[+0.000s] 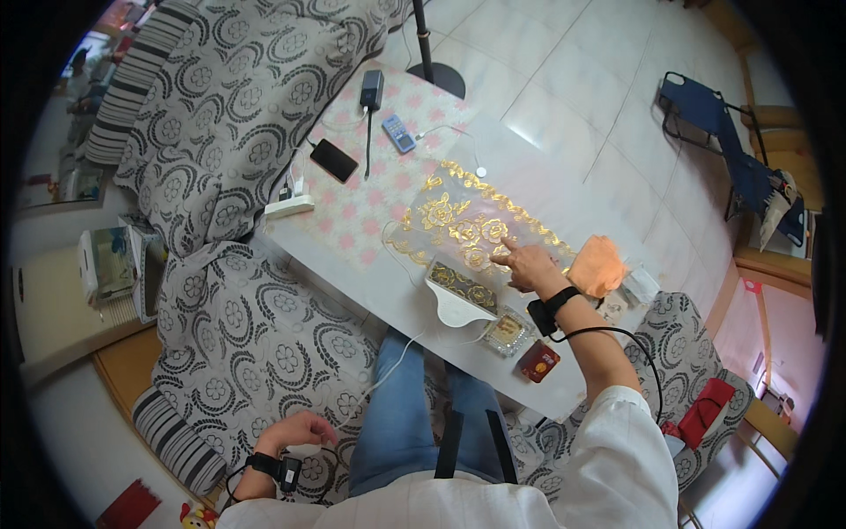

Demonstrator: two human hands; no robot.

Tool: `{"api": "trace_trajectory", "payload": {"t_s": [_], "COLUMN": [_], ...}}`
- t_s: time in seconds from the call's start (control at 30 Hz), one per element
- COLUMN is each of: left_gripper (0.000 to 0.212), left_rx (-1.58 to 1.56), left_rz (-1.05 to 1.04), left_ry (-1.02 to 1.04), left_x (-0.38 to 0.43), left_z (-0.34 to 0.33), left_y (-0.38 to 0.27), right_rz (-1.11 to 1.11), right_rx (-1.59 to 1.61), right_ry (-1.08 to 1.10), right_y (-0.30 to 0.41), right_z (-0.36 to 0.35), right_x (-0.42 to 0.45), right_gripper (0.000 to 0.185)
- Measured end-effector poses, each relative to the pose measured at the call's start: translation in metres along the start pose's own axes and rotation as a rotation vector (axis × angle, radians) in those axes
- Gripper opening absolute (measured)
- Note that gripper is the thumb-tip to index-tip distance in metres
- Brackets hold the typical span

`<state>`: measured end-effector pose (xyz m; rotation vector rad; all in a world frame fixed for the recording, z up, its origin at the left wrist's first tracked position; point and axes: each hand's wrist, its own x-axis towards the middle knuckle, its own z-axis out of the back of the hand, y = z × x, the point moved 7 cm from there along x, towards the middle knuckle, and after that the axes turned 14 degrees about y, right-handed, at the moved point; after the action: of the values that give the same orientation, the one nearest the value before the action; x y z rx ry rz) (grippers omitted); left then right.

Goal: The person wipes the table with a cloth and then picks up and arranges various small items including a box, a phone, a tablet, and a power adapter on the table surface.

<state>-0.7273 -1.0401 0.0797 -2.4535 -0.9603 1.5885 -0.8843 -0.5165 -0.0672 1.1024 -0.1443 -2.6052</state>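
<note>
My right hand (531, 266) reaches over a clear table mat with gold flowers (466, 231), index finger extended and the other fingers partly curled. Nothing shows in its grip; whether the fingertip touches the mat I cannot tell. Just left of that hand stands a white holder with a dark, gold-patterned panel (462, 286). Nearer me are a glittery square box (509, 332) and a dark red box (539, 362). Low on the left, my left hand (297, 430) is above the patterned sofa cover, fingers bent. A thin white cable (390, 373) reaches its fingertips; whether it is gripped is unclear.
On the table (317, 264) lie a phone (334, 160), a blue remote-like device (398, 133), a power bank (372, 89) and a white power strip (289, 206). An orange cloth (597, 266) is at the right. Beyond stand a black pole base (444, 81) and a blue folding lounger (700, 112).
</note>
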Motion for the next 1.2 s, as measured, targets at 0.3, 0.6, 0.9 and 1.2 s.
{"api": "trace_trajectory", "payload": {"t_s": [0.3, 0.6, 0.9, 1.2], "left_gripper": [0.026, 0.012, 0.021, 0.033], "left_rx": [0.15, 0.731, 0.502, -0.614], "left_rz": [-0.296, -0.56, -0.71, -0.543], "left_ry": [0.176, -0.103, -0.167, 0.332], "left_x": [0.001, 0.171, 0.266, 0.268], "left_z": [-0.058, -0.099, -0.128, -0.129], "left_y": [-0.137, -0.266, -0.278, -0.226], "right_rz": [0.328, 0.334, -0.021, -0.045], "right_rx": [0.738, 2.146, 2.132, 0.971], "right_ry": [0.216, 0.526, 0.257, 0.261], "right_y": [0.106, 0.183, 0.097, 0.079], "right_z": [-0.011, -0.076, -0.119, -0.127], "right_x": [-0.129, -0.218, -0.254, -0.245], "right_gripper": [0.033, 0.034, 0.044, 0.033]}}
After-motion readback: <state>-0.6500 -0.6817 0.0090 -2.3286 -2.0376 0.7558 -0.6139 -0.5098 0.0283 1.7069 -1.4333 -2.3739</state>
